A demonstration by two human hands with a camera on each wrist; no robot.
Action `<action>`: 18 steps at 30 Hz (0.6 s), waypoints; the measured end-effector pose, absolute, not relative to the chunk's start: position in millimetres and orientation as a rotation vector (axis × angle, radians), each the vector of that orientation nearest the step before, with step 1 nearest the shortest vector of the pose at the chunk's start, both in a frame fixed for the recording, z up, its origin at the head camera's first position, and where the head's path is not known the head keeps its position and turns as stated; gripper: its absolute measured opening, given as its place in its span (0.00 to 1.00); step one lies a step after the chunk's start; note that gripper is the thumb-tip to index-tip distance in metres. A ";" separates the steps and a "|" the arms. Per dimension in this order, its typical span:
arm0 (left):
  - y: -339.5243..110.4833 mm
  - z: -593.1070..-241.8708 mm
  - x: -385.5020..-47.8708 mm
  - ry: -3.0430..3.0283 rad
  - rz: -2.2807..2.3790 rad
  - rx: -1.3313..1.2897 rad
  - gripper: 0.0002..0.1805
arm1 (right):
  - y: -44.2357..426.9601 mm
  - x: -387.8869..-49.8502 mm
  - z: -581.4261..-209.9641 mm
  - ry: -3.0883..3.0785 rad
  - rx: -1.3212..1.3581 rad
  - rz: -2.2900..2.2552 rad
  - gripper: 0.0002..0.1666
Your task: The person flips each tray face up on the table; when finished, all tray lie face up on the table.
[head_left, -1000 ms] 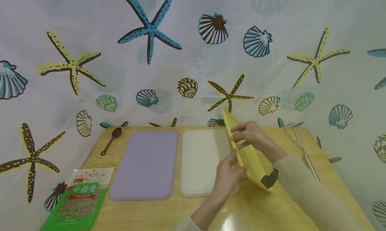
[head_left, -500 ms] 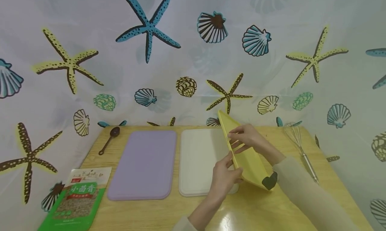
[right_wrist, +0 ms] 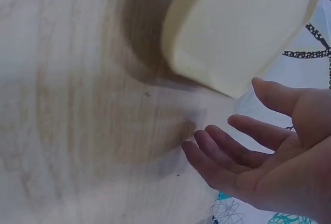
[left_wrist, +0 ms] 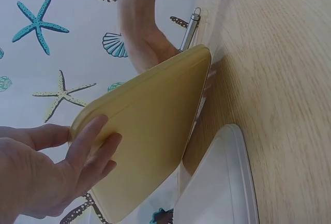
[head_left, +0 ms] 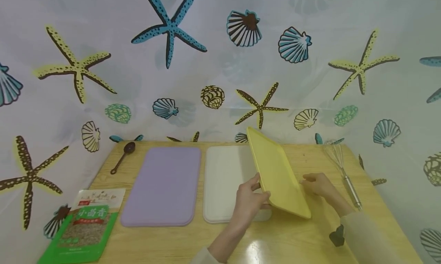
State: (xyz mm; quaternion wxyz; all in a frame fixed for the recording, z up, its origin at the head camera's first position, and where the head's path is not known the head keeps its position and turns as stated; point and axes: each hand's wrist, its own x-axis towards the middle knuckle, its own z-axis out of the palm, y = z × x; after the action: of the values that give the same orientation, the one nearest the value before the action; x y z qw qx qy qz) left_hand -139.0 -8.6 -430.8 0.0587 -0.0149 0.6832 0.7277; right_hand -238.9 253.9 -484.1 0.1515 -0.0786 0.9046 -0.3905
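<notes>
A shallow yellow tray (head_left: pixel 279 172) with a raised rim stands tilted on its right long edge, its hollow side facing right. My left hand (head_left: pixel 249 204) pinches its raised left edge; in the left wrist view, the fingers lie spread on the smooth underside of the tray (left_wrist: pixel 150 125). My right hand (head_left: pixel 320 187) hovers just right of the tray's lower edge, holding nothing. Relaxed, spread fingers of the right hand (right_wrist: pixel 269 146) show in the right wrist view, close to a tray corner. Partly behind the tray lies a white tray (head_left: pixel 224 187) of like shape, face down.
Left of the white tray is a purple one (head_left: pixel 163 187). A dark spoon (head_left: pixel 124 157) lies at the back left and a green seasoning packet (head_left: pixel 87 222) at the front left. On the right side of the wooden table (head_left: pixel 165 245) rests a whisk (head_left: pixel 344 172).
My right hand has let go of the yellow tray's upper edge and moved down to its right. The tray leans slightly more open to view, with my left hand still pinching its edge.
</notes>
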 end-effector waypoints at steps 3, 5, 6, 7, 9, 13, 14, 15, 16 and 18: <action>-6.4 -430.7 -139.8 2.049 2.203 -0.054 0.38 | 264.9 -232.7 -493.6 2.619 -0.211 -1.146 0.30; -7.3 -430.4 -140.1 2.043 2.205 -0.062 0.37 | 266.4 -231.9 -495.5 2.613 -0.216 -1.178 0.30; -7.7 -429.9 -140.1 2.036 2.207 -0.066 0.37 | 266.9 -231.7 -496.0 2.607 -0.225 -1.188 0.30; -8.0 -430.0 -139.9 2.032 2.206 -0.068 0.38 | 267.5 -231.7 -495.9 2.603 -0.234 -1.194 0.30; -8.3 -430.1 -139.4 2.027 2.202 -0.067 0.38 | 268.1 -231.6 -496.5 2.580 -0.239 -1.204 0.29; -8.8 -430.8 -139.8 2.031 2.174 -0.073 0.39 | 270.0 -232.6 -498.2 2.541 -0.250 -1.187 0.26; -9.1 -431.1 -140.5 2.035 2.160 -0.072 0.39 | 270.7 -233.0 -498.7 2.532 -0.254 -1.184 0.26; -9.5 -431.2 -141.1 2.037 2.145 -0.070 0.40 | 271.8 -233.4 -499.2 2.525 -0.260 -1.181 0.26; -10.0 -431.1 -141.8 2.041 2.126 -0.069 0.41 | 272.9 -233.6 -499.5 2.523 -0.262 -1.178 0.26; -11.4 -430.9 -143.5 2.037 2.096 -0.058 0.42 | 275.6 -233.7 -500.0 2.509 -0.266 -1.184 0.27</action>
State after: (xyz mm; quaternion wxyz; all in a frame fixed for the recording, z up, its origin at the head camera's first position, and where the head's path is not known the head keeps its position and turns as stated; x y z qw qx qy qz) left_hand -143.5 -11.4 -430.9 0.1087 -0.0197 0.6927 0.7128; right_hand -233.7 275.6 -500.0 0.1761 -0.0938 0.8862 -0.4181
